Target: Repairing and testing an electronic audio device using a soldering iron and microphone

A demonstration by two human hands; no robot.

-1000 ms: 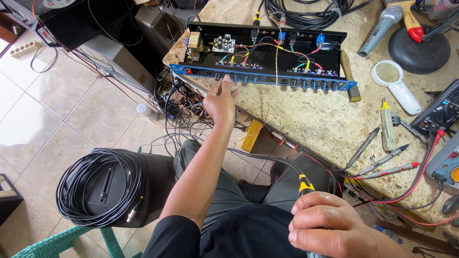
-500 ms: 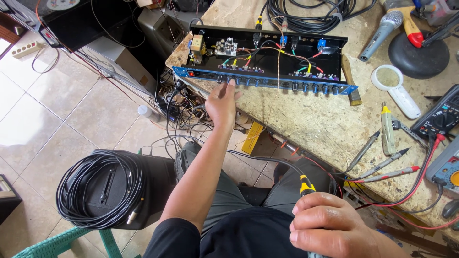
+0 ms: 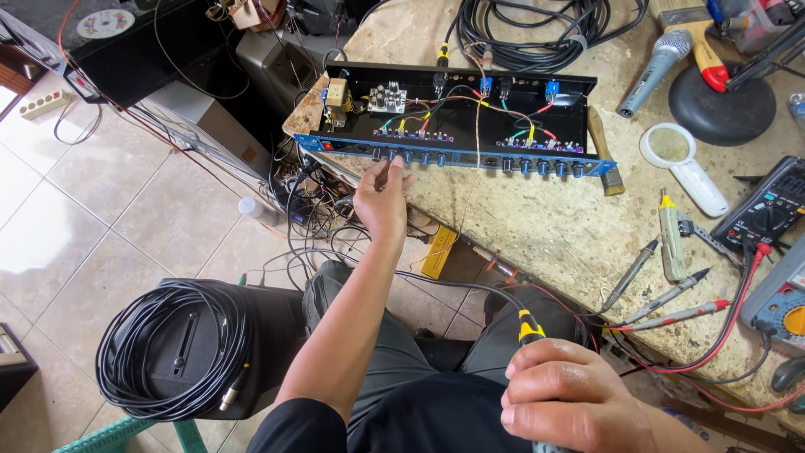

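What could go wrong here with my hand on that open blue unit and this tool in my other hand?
The open blue unit sits at the bench edge; pressure from your left hand on its knobs might shift it toward the drop. Its exposed wiring could snag or get touched. The yellow-tipped tool in your right hand points near loose cables.

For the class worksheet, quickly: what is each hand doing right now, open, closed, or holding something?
Left hand: fingers on a knob of the blue-fronted rack unit, not gripping it whole.
Right hand: closed on a yellow-and-black tool.
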